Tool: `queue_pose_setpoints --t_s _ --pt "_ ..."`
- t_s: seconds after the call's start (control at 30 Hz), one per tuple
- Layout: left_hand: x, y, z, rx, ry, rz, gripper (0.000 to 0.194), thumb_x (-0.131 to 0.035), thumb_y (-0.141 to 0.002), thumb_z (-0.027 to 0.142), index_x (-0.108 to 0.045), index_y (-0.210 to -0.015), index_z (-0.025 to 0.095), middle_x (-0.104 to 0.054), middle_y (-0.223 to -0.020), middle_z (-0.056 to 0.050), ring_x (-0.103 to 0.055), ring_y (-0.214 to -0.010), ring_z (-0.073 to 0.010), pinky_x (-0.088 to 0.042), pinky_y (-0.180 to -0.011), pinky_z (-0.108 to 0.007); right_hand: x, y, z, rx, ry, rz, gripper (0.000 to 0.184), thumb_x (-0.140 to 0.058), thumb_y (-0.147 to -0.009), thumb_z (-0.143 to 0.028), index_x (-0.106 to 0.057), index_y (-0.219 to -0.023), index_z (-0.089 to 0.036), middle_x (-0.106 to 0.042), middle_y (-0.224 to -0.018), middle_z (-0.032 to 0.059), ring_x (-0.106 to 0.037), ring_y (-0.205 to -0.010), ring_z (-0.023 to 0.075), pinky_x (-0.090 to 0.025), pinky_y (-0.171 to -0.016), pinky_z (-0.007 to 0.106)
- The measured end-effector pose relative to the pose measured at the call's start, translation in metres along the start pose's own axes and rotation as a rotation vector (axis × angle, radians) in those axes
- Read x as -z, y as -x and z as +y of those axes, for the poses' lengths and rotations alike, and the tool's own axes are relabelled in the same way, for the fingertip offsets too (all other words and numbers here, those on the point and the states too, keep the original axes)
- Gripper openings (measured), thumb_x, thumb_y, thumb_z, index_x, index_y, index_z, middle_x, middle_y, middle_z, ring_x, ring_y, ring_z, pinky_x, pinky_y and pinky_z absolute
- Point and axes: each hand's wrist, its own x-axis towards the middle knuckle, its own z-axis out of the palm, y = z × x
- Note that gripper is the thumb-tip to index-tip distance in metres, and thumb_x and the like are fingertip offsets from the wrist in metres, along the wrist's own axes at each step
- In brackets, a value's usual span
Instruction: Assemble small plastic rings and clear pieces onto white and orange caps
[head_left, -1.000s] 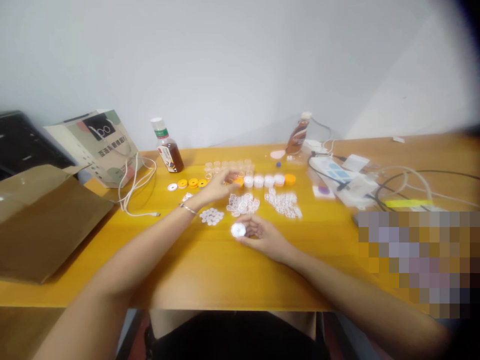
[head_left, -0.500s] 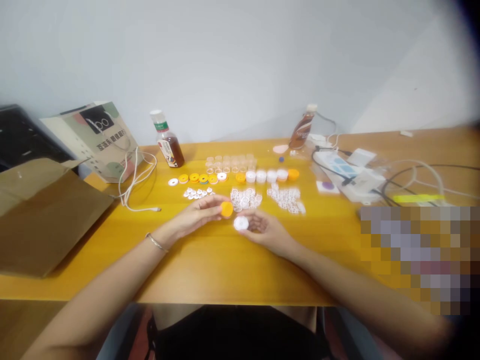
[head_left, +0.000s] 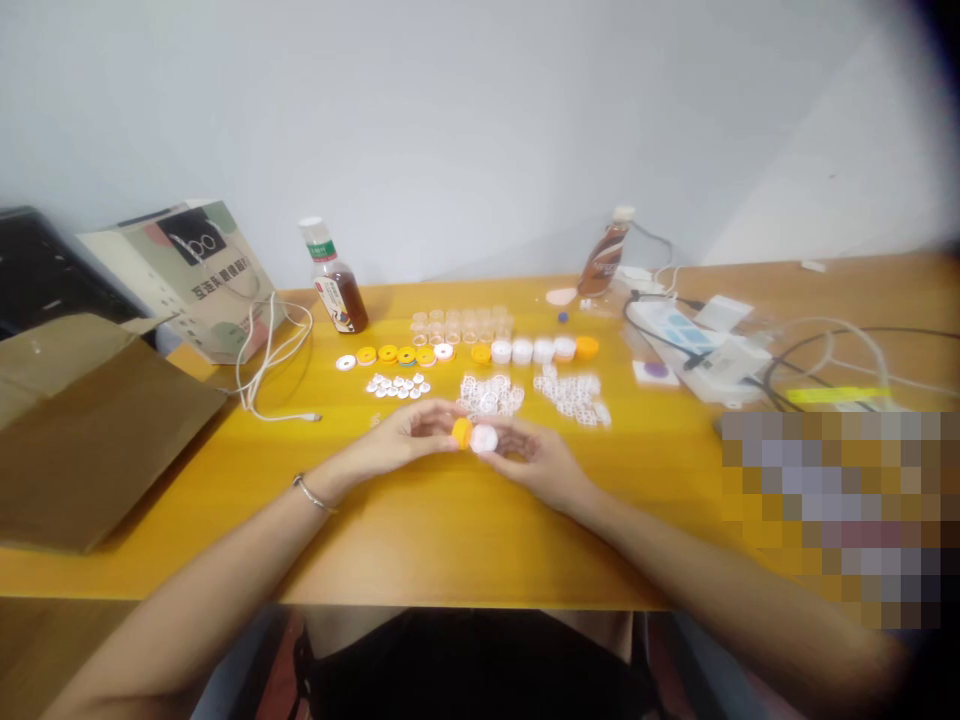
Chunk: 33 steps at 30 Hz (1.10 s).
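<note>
My left hand (head_left: 409,432) pinches a small round orange cap (head_left: 461,433) between thumb and fingers. Right beside it, my right hand (head_left: 536,460) grips a white round disc-like piece (head_left: 484,439). The two pieces meet or nearly meet edge to edge; blur hides whether they touch. Just beyond the hands lies a pile of small clear-white plastic parts (head_left: 491,393). Farther back runs a row of orange and white rings (head_left: 388,354), and to its right a row of white and orange round caps (head_left: 523,351). Small white pieces (head_left: 399,386) are scattered left of the pile.
Clear little cups (head_left: 462,328) stand in rows at the back. A second pile of clear parts (head_left: 576,395) lies to the right. Two drink bottles (head_left: 341,295), a paper bag (head_left: 202,285), a cardboard box (head_left: 105,430), a white cable (head_left: 274,350) and a power strip (head_left: 694,345) surround the work area.
My left hand has moved slightly right and down, bringing the orange cap up against or close to the white piece. The orange cap has turned more edge-on. My right hand has barely moved.
</note>
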Motion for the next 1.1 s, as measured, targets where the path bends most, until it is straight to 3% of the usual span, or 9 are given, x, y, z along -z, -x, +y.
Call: queue_pose_setpoints --t_s 0.33,0.63,0.9,1.1 --pt "-0.011 0.001 0.007 -0.019 -0.101 0.019 0.029 -0.06 -0.079 0.028 -0.057 -0.104 0.016 -0.063 -0.097 -0.007 -0.059 -0.087 -0.0141 -0.045 -0.084 -0.032 -0.001 0.002 -0.001 0.111 0.117 0.006 0.035 -0.063 -0.072 -0.025 -0.061 -0.106 -0.02 -0.067 -0.08 0.0014 -0.062 -0.069 0.0132 -0.055 -0.071 0.03" --pt "-0.022 0.003 0.009 -0.066 -0.404 0.129 0.027 -0.059 -0.079 0.035 -0.061 -0.1 0.018 -0.065 -0.094 -0.005 -0.059 -0.085 -0.0148 -0.045 -0.08 -0.031 -0.001 0.003 -0.001 0.183 0.175 -0.024 0.034 -0.061 -0.075 -0.03 -0.061 -0.107 -0.017 -0.065 -0.08 0.0023 -0.06 -0.068 0.0128 -0.054 -0.069 0.028" --pt "-0.032 0.006 0.016 -0.166 -0.617 0.213 0.025 -0.057 -0.08 0.038 -0.063 -0.093 0.018 -0.067 -0.087 -0.004 -0.059 -0.078 -0.0151 -0.046 -0.075 -0.03 -0.001 0.005 0.0 0.107 0.12 -0.022 0.038 -0.063 -0.073 -0.032 -0.056 -0.109 -0.021 -0.067 -0.083 0.0012 -0.062 -0.072 0.0142 -0.054 -0.075 0.032" --pt "-0.033 0.007 0.013 -0.167 -0.678 0.211 0.024 -0.057 -0.08 0.038 -0.062 -0.092 0.018 -0.066 -0.086 -0.004 -0.059 -0.079 -0.0157 -0.045 -0.075 -0.03 -0.001 0.005 -0.002 0.055 0.055 -0.042 0.029 -0.067 -0.07 -0.035 -0.059 -0.092 -0.019 -0.067 -0.084 0.0037 -0.063 -0.076 0.0148 -0.053 -0.075 0.032"
